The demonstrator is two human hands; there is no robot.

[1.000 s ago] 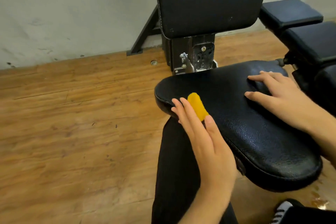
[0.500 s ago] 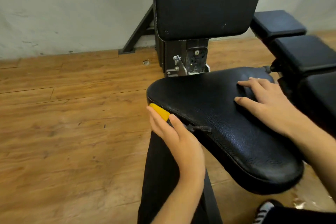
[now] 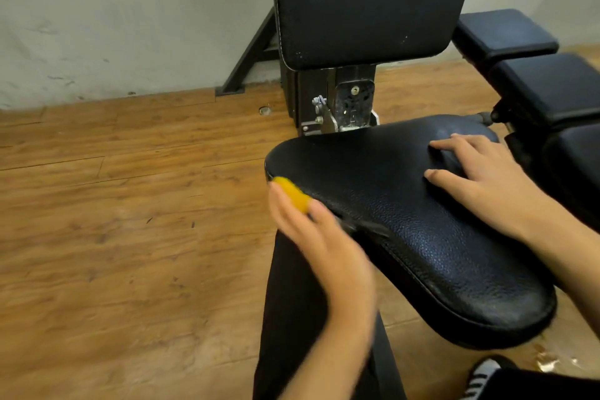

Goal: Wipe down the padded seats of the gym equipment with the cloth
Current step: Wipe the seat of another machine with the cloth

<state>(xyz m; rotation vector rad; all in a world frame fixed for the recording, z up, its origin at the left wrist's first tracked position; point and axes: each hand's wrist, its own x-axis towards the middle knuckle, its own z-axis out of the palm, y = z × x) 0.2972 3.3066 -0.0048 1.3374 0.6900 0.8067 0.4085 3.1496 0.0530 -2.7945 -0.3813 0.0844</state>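
The work is in progress, not near its end, as far as I can judge. The left hand [image 3: 321, 247] presses a small yellow cloth [image 3: 292, 193] against the front left edge of the seat [image 3: 406, 221]. So the step in hand seems to be the rim of this one seat. The hand is blurred; its fingers [image 3: 279, 204] and thumb look closed together on the cloth, which shows between them. The right hand [image 3: 480, 178] rests flat on the far right part of the seat, fingers [image 3: 454, 144] spread apart and holding nothing — it probably steadies the body.

I cannot tell from the surface which part of the seat is already wiped: no wet trace or clean stripe is visible. The backrest [image 3: 367, 0] has small pale specks. The pads [image 3: 545, 84] on the right are untouched now, so they are probably left to do.

The seat is black, grainy like leather and thickly padded, wide and rounded at the front, with a piped seam along the edge. Near the thumb the seam looks frayed. The backrest is flatter, with rounded corners. The cloth looks soft and thick. Below the backrest there is a scratched metal bracket [image 3: 344, 107]; the floor [image 3: 113, 221] is worn wooden planks.
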